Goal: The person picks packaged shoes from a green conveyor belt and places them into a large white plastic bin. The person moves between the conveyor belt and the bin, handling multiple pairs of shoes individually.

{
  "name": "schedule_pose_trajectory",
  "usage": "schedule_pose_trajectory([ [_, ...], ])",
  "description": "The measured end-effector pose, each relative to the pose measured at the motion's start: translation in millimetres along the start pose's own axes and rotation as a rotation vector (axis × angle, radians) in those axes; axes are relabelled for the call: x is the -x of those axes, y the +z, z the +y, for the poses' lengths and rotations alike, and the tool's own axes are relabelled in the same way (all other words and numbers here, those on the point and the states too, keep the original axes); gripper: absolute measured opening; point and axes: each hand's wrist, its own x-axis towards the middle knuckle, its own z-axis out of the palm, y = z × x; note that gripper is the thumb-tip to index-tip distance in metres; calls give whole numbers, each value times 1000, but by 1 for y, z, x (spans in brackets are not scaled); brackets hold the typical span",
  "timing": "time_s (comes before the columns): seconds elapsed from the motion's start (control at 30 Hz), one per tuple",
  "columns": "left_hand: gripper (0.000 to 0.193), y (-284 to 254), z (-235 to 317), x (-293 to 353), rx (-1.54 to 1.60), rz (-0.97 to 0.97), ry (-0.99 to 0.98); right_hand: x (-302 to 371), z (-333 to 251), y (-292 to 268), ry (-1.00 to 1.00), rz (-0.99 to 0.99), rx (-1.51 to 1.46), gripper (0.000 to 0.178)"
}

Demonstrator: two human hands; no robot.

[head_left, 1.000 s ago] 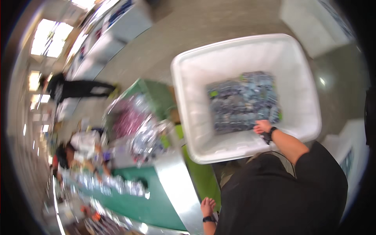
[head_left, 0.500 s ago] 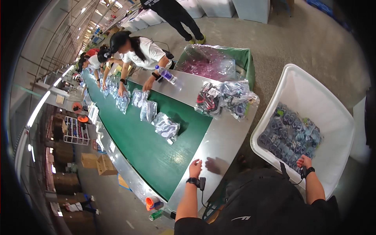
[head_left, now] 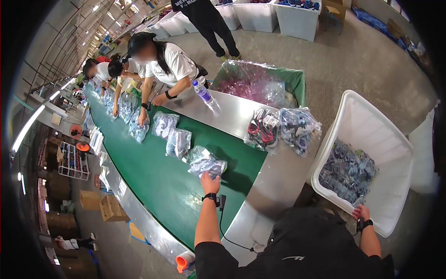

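My left hand (head_left: 210, 182) reaches over the green conveyor belt (head_left: 186, 200), its fingers apart at the near edge of a clear-bagged pair of grey shoes (head_left: 206, 162). Whether the fingertips press on the plastic is hard to make out. Two more bagged pairs, a middle one (head_left: 178, 142) and a farther one (head_left: 165, 124), lie in a row beyond it. My right hand (head_left: 361, 213) is at the near rim of a white bin (head_left: 388, 160), fingers loosely curled and apart, with no clear hold on anything. Inside the bin lies a heap of bagged grey-blue shoes (head_left: 348, 169).
Bagged shoes with red parts (head_left: 263, 130) and a bagged dark pair (head_left: 298, 130) rest on the metal ledge. A water bottle (head_left: 203, 92) stands near a co-worker (head_left: 172, 65) handling bags. Behind is a green-lined bin (head_left: 299, 86); an orange tape roll (head_left: 184, 261) sits at the near edge.
My left hand has moved forward from the metal edge to the nearest bagged shoes. My right hand has dropped back slightly towards the bin's near rim. The view has shifted.
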Motion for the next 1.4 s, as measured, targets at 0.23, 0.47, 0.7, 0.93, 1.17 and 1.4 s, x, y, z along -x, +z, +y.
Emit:
schedule_pose_trajectory([
  [0.23,79,-5,5,1,-75,-112,83,22,3,-18,54,70,215,28],
  [0.47,72,-3,23,103,825,92,-304,32,-56,52,-125,-140,297,26],
  [0.7,86,-22,12,160,1920,244,-904,77,-70,136,-131,-354,440,33],
  [0.93,83,-7,16,161,1436,335,-897,72,-73,148,-158,-358,428,31],
  [1.17,40,-31,57,164,1995,-188,-995,74,-79,165,-253,-436,395,30],
  [1.4,60,-47,166,195,1968,-696,-811,156,-105,240,-518,-684,467,30],
])
